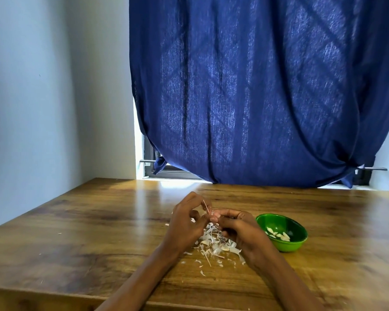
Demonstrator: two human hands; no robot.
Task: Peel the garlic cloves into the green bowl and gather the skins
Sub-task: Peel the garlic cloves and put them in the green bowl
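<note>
Skins [213, 243] piling under both hands on table [99, 221]; featherlight, scatter-prone.
Left hand [184, 223] pinching skin strip, right hand [236, 227] gripping small, slippery clove; green bowl [281, 232] sitting just right.

A single head-worn wide-angle camera looks forward and slightly down from the person's own seat. The surface [81, 232] fills the lower third, near the lens, with both forearms entering from the bottom edge and the hands meeting low in the middle. Beyond, the view faces a curtain [256, 90] straight ahead and a wall [43, 86] at left.
</note>
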